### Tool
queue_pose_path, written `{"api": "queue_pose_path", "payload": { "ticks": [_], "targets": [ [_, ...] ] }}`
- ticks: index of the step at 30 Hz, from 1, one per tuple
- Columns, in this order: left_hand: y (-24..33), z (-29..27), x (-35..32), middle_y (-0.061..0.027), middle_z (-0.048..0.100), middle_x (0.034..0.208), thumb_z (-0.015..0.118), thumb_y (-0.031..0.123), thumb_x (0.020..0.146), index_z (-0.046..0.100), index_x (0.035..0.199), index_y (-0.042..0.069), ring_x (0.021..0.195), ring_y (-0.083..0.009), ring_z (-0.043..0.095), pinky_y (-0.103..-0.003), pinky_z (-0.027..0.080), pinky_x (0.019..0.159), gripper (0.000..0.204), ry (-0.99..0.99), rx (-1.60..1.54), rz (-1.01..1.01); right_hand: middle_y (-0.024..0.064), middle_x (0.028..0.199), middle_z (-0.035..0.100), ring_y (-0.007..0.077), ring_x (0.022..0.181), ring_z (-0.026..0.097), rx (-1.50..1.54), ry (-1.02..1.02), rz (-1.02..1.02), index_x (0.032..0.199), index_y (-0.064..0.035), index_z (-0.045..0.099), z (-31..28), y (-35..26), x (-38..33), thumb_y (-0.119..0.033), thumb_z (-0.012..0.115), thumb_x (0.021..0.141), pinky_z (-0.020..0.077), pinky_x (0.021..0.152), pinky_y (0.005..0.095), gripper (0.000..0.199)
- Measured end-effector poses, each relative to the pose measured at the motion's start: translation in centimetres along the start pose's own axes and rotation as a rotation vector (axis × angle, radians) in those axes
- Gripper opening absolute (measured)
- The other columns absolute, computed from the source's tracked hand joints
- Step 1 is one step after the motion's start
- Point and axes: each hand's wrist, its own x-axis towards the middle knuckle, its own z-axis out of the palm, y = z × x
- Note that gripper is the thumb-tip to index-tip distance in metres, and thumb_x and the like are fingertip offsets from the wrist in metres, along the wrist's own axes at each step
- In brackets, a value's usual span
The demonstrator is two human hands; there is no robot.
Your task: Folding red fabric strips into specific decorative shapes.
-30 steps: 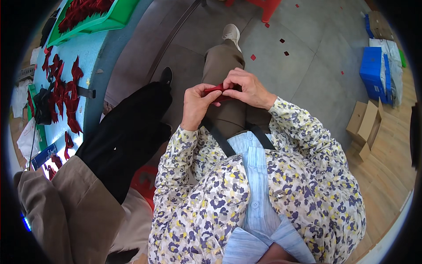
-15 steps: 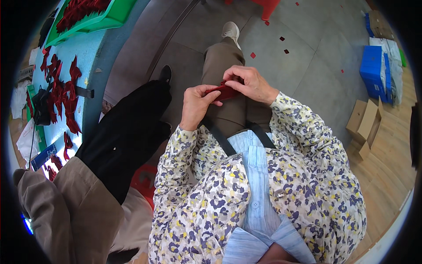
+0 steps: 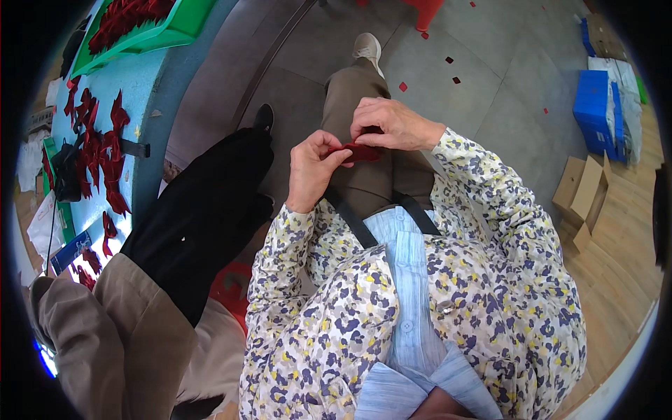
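Both hands meet over the person's lap, working one small red piece (image 3: 358,151). The left hand (image 3: 311,168) pinches its near end between thumb and fingers; the right hand (image 3: 392,124) curls over the far end, fingers clenched on it. The piece sits between the two grips, above the brown trouser leg (image 3: 357,91) — off the surface entirely.

As a judgement: the piece looks mid-handling, not finished. Many red pieces (image 3: 94,140) lie spread on the blue surface (image 3: 150,91) at left, and more fill the green tray (image 3: 164,31) — so a good deal seems left. A neighbour's black-trousered leg (image 3: 203,217) lies alongside.
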Motion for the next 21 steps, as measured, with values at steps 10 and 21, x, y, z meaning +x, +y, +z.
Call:
{"api": "queue_pose_path", "payload": {
  "ticks": [10,21],
  "targets": [
    [-0.5,-1.2,0.0,-0.0028,0.066,0.080,0.075,-0.003,0.074,0.066,0.079,-0.003,0.068,-0.0066,0.059,-0.021,0.049,0.063,0.011,0.088,0.267,0.174,0.0082,0.081,0.062,0.0211,0.073,0.060,0.306,0.048,0.131,0.089,-0.0009,0.064,0.8,-1.4,0.3,-0.011,0.065,0.086,0.0469,0.067,0.0324,0.011],
    [-0.2,-0.8,-0.3,-0.0011,0.065,0.072,0.077,-0.001,0.075,0.066,0.081,-0.002,0.067,-0.0052,0.058,-0.020,0.048,0.062,0.012,0.056,0.206,0.120,0.0075,0.079,0.063,0.0171,0.068,0.061,0.322,0.124,0.137,0.086,0.0008,0.064,1.8,-1.7,0.2,-0.008,0.067,0.084,0.0461,0.061,0.0291,0.009]
  ]
}}
